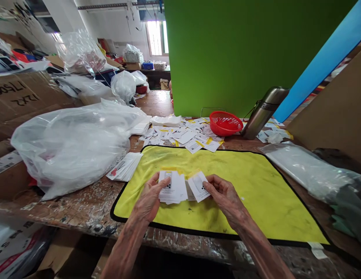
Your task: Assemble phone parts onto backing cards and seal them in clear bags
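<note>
The fanned stack of cards (178, 190) is resting in the left hand (152, 192), which is gripping its left side with the thumb lying over the front; the stack is spreading rightward from that thumb, towards the other hand, its long axis running roughly away from the person. The right hand (222, 192) is pinching a tilted card (199, 186) by its right edge, and that card's top is leaning towards the left hand. Its near side is lying just beside the fan's right edge, with a sliver of card showing between; whether they're touching I can't tell. The cards are looking thin, stiff and white, with yellow top strips and small printed pictures. Under both hands a soft yellow cloth (247, 170) with black binding is covering part of the worn, scuffed desk (95, 205). Left of the left hand, a neat pile of cards (126, 166) is overlapping the cloth's edge, and a cloudy, crinkled plastic bag (78, 143) is bulging past it. Beyond both hands, loose cards (183, 135) are lying scattered; beyond the right hand, a round, perforated red basket (225, 126) is sitting near a leaning, brushed-metal flask (260, 116).
</note>
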